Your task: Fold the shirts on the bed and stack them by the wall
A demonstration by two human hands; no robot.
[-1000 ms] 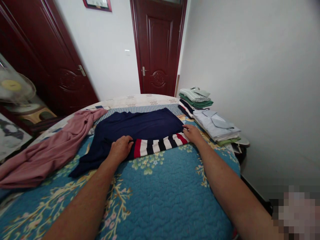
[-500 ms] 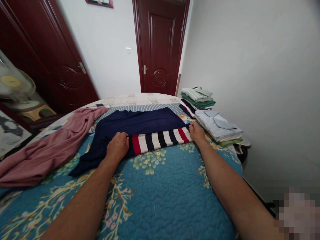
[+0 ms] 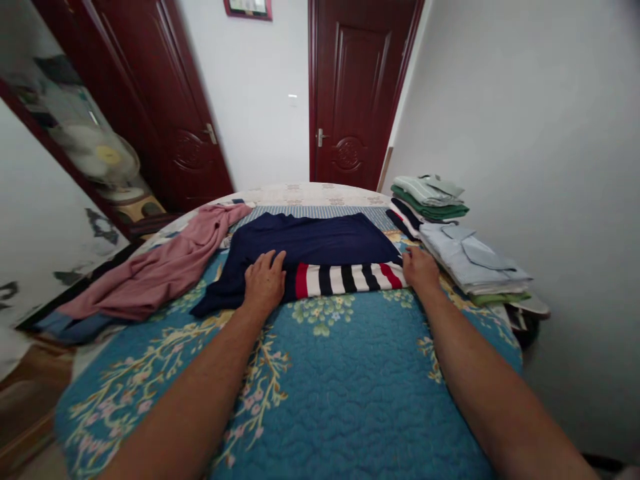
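Note:
A dark navy garment [image 3: 320,239] lies spread on the bed, its near edge folded into a band with red, white and black stripes [image 3: 355,279]. My left hand [image 3: 265,280] rests flat on the navy cloth at the left end of the stripes, fingers apart and open. At the right end of the band, my right hand [image 3: 420,269] touches the cloth with its fingers close together, shut on the garment's corner.
A pink garment [image 3: 165,263] lies to the left. Folded clothes stand in a green and white stack [image 3: 427,197] at the back right, with folded light blue shirts [image 3: 470,257] nearer. Under everything is a teal floral quilt [image 3: 350,387].
My left hand has let go of the cloth and opened flat on it. The striped band lies lower and flatter. The view has swung left, so everything appears further right.

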